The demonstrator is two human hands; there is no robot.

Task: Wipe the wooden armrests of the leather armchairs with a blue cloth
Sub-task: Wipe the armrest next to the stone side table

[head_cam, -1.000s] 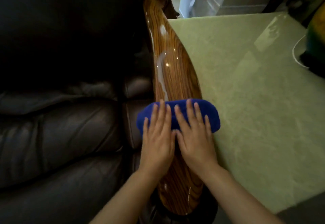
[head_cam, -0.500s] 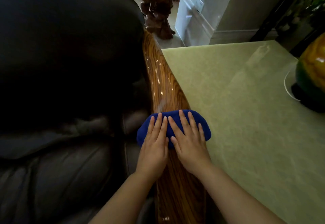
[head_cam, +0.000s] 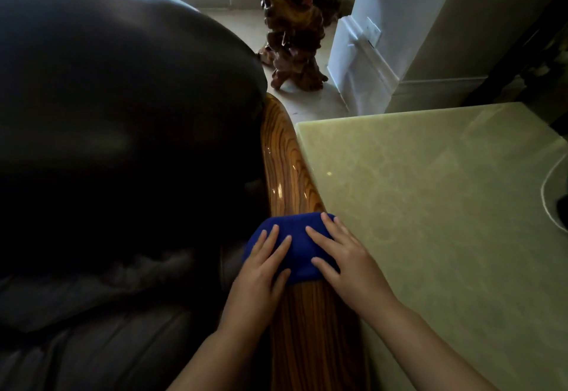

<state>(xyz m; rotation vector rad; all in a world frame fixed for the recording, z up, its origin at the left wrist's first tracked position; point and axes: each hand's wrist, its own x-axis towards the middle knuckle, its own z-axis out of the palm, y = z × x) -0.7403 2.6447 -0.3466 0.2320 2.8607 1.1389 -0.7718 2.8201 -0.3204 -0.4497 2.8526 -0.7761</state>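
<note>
my left hand (head_cam: pixel 259 270) and right hand (head_cam: pixel 347 261) lie flat, fingers spread, side by side on the blue cloth (head_cam: pixel 295 244), pressing it onto the wooden armrest (head_cam: pixel 289 172). the cloth sits under my fingertips, bridging both hands. the leather armchair (head_cam: pixel 116 132) lies left of my left hand, the stone table (head_cam: pixel 445 206) right of my right hand.

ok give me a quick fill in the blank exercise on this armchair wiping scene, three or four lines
1. Both hands press a cloth of ____ colour flat onto the wooden armrest.
2. To the right of the armrest stands a table with a pale ____ stone top.
3. The left hand and the right hand lie on the cloth with their fingers ____, not curled round it.
4. On the floor beyond the armchair stands a gnarled carved ____ sculpture.

Missing words: blue; green; spread flat; wooden
</note>
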